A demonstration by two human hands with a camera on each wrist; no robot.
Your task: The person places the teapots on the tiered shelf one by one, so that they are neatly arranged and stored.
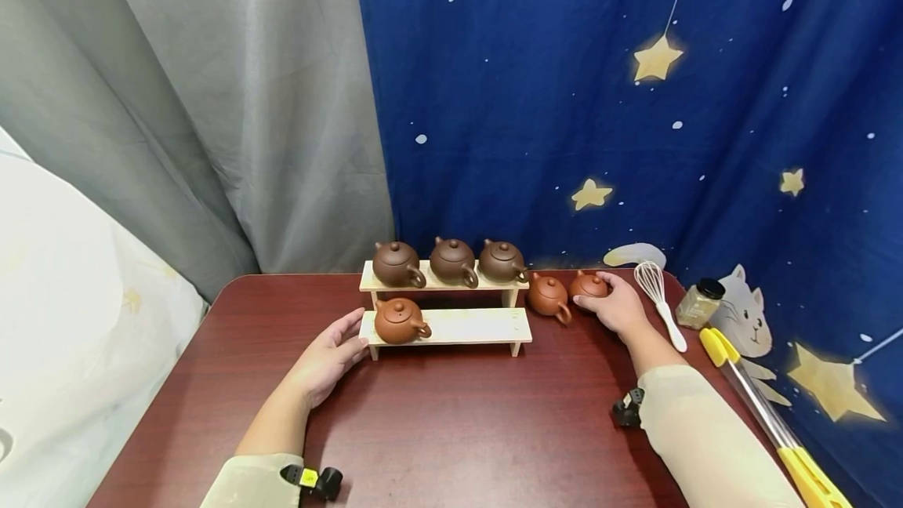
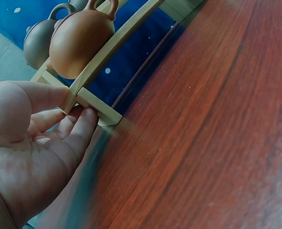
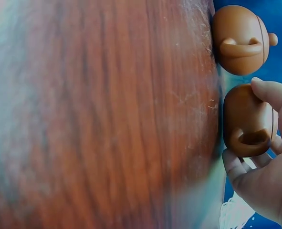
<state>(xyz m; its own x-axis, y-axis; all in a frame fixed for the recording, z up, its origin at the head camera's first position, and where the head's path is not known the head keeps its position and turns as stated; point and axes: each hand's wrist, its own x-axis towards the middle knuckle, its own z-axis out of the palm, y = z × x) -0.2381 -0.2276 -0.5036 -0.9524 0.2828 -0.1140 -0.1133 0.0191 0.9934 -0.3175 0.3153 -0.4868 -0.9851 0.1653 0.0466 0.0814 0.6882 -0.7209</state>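
My left hand point(image 1: 330, 359) pinches the left end of the lower tier of a light wooden two-tier rack point(image 2: 90, 78), thumb at the board's end and fingers by its leg. On that tier sits a reddish-brown teapot point(image 1: 398, 321), just beside the hand. Three dark brown teapots line the upper tier, the middle one point(image 1: 451, 259) between two others. To the right of the rack, my right hand point(image 1: 615, 306) grips another reddish-brown teapot point(image 3: 245, 117) from its sides, over the table. One more reddish-brown teapot point(image 1: 548, 295) stands between it and the rack.
Right of the right hand lie a white-handled whisk point(image 1: 659, 300), a jar with a black lid point(image 1: 700, 304) and yellow-tipped tongs point(image 1: 758, 398). A dark red wooden table point(image 1: 458, 422) bears everything. Grey and blue curtains point(image 1: 494, 100) hang behind it.
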